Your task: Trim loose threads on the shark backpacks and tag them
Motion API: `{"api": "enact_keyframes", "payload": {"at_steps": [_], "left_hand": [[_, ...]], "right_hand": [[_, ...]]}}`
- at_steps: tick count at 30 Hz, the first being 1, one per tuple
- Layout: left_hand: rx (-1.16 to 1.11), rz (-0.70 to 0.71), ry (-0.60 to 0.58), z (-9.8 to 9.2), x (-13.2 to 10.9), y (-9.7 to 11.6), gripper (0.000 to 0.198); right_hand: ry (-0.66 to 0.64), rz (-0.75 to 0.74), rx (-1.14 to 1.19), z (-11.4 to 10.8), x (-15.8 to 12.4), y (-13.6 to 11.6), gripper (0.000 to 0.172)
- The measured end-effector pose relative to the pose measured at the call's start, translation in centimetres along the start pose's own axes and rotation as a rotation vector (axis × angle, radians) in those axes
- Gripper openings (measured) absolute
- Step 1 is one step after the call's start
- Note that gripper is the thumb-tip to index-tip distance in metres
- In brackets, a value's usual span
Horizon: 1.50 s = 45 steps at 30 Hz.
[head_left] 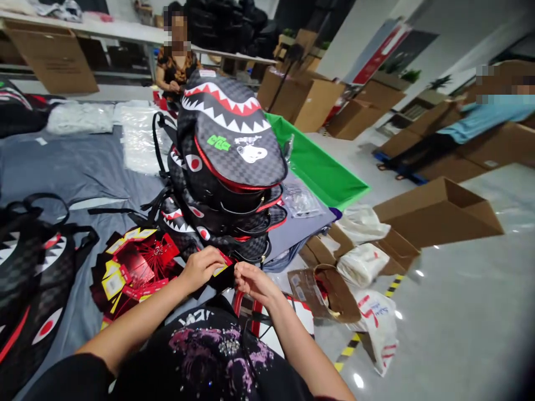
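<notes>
A stack of black checkered backpacks [228,167] with shark-mouth prints stands on the grey table [62,167] in front of me. Both my hands meet at its base. My left hand [203,267] is closed in a pinch on a small black, red and yellow hang tag [222,274]. My right hand [253,281] is closed on the same tag from the other side. A heap of similar red and yellow tags [134,264] lies just left of my hands.
More shark backpacks [33,278] lie at the left. Clear plastic bags [137,133] and a green sheet [321,167] lie behind the stack. Open cardboard boxes [438,211] and white bags [363,262] sit on the floor at right. One person sits beyond the table, another at far right.
</notes>
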State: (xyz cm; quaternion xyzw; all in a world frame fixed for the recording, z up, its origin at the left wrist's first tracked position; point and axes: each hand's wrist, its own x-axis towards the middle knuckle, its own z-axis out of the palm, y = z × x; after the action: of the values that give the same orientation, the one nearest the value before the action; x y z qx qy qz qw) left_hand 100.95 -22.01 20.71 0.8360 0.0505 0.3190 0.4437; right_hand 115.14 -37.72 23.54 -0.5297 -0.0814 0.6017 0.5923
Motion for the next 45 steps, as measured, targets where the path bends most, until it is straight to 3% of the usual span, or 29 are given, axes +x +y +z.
{"api": "enact_keyframes", "payload": {"at_steps": [2,6,8,12,16,24,32,38,41,45], "left_hand": [[-0.130,-0.096,0.059,0.7,0.2,0.0,0.016],[-0.451,-0.462,0.007,2.6,0.4,-0.1,0.012],[-0.474,-0.580,0.008,3.3,0.1,0.0,0.014],[-0.298,-0.541,0.002,3.7,-0.5,0.0,0.013],[-0.266,-0.508,-0.002,3.5,-0.7,-0.1,0.015],[-0.248,-0.533,-0.015,3.6,-0.5,-0.4,0.015],[-0.170,-0.506,-0.032,3.4,-0.5,-0.6,0.015],[-0.117,-0.593,-0.051,3.6,-0.6,-0.2,0.012],[-0.041,-0.645,-0.059,4.1,-0.6,0.1,0.011],[0.120,-0.605,-0.132,4.5,-0.4,-0.1,0.013]], "right_hand": [[0.016,-0.030,0.000,0.4,0.1,0.2,0.032],[0.151,-0.178,-0.067,1.7,0.9,1.0,0.036],[0.234,-0.254,-0.078,2.3,1.5,1.6,0.038],[0.348,-0.330,-0.082,3.0,2.5,2.5,0.039],[0.410,-0.367,-0.117,3.0,3.1,2.8,0.036],[0.422,-0.402,-0.216,2.7,2.8,2.7,0.028],[0.440,-0.386,-0.305,2.2,3.1,2.6,0.033],[0.423,-0.457,-0.465,1.8,3.0,2.9,0.028],[0.437,-0.477,-0.548,1.4,2.8,3.0,0.029],[0.492,-0.470,-0.597,0.7,2.9,3.4,0.034]]}}
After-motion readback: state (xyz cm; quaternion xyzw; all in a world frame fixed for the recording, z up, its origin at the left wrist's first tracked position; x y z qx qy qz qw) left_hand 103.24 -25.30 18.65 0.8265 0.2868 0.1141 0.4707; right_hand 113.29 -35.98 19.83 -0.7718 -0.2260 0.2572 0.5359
